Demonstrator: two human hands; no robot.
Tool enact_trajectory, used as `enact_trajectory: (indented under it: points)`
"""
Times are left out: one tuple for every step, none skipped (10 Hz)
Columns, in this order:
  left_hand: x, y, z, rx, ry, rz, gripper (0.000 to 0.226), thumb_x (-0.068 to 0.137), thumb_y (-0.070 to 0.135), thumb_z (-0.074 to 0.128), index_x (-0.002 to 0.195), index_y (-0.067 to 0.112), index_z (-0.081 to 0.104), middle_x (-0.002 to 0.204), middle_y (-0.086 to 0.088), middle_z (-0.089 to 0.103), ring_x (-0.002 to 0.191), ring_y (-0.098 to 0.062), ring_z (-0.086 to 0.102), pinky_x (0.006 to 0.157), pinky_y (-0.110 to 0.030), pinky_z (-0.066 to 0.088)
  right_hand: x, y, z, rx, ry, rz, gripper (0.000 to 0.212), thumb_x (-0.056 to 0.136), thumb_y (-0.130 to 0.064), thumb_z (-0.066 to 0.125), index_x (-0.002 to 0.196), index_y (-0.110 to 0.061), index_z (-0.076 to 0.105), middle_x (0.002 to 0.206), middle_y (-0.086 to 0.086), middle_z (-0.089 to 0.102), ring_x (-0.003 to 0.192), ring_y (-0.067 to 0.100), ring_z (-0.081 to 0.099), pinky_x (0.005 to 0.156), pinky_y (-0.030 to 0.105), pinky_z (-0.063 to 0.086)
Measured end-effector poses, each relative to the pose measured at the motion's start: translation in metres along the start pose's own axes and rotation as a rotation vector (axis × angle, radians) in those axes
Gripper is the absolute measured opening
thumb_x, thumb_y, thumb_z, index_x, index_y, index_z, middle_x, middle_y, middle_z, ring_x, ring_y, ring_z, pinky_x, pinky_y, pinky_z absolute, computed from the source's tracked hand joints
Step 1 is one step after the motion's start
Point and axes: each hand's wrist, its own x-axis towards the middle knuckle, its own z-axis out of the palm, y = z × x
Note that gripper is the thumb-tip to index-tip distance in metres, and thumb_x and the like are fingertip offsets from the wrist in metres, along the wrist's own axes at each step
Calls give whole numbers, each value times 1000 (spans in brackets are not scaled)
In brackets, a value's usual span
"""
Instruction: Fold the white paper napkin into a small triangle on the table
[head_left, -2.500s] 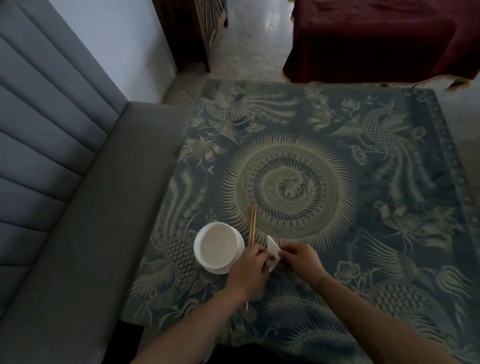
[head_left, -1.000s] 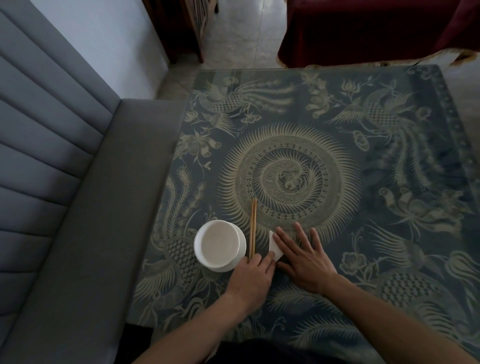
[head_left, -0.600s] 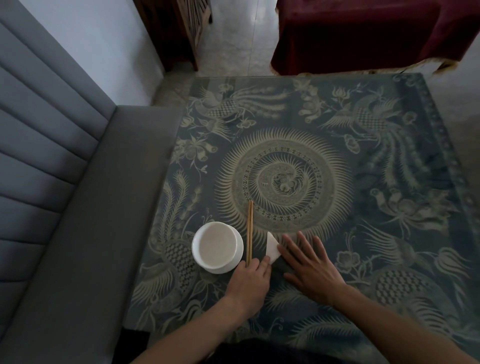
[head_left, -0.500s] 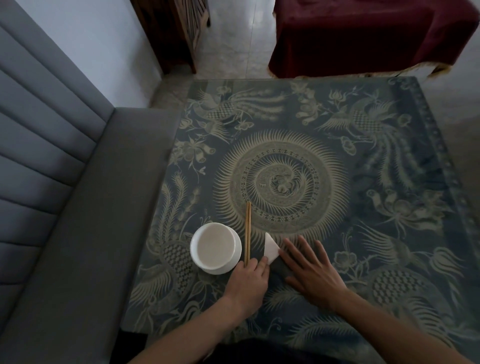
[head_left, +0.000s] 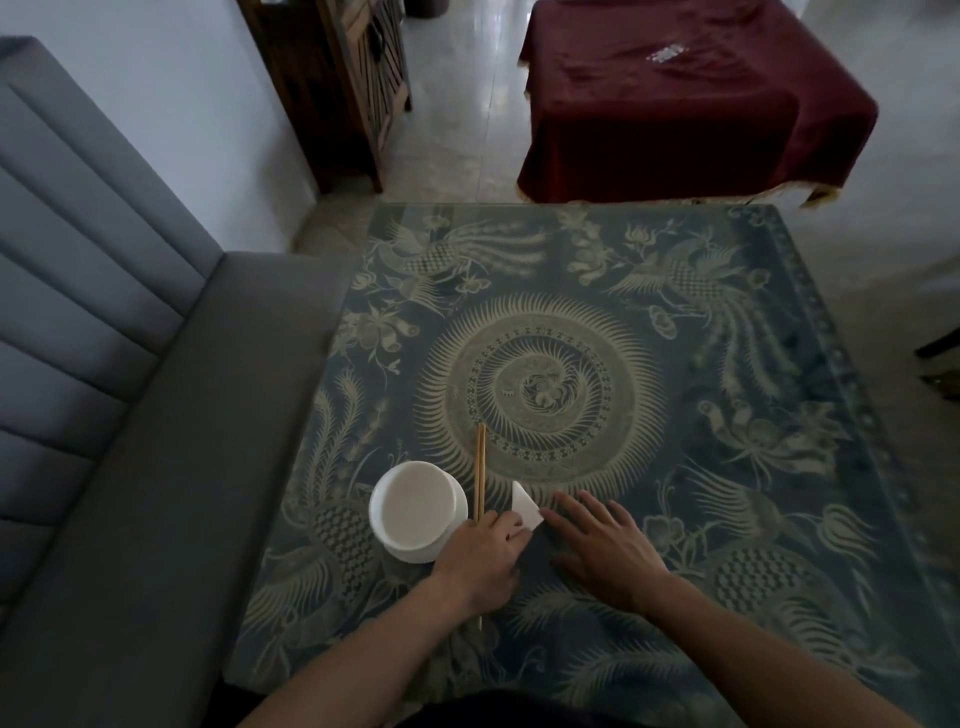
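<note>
White bowl (head_left: 417, 512), contents indiscernible; at its 3 o'clock, left hand (head_left: 483, 564) curled on folded napkin (head_left: 524, 512); right hand (head_left: 605, 553) spread flat.

The napkin (head_left: 524, 512) is white, folded into a small triangle, lying flat on the desk (head_left: 727, 493). It sits between the hands, its near corner under the left hand's (head_left: 485, 558) fingertips, just beside the right hand (head_left: 605, 553).

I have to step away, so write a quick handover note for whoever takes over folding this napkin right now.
Left hand: curled, fingertips pressing the near edge of the napkin.
Right hand: open, flat, fingers spread, just right of the napkin, holding nothing.
Napkin lies on the table as a small white triangle, right of the chopsticks and bowl.
Done: triangle formed.
Left: likely press the crease, then let go.
</note>
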Motion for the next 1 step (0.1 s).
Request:
enact_trajectory:
  points:
    - [0, -3, 0, -34, 14, 7, 53, 87, 38, 51, 136, 18, 45, 137, -6, 45, 117, -28, 46, 86, -43, 44, -3, -2, -2, 34, 34, 12, 63, 98, -54, 32, 154, -34, 10, 164, -1, 7, 149, 25, 7, 116, 48, 18]
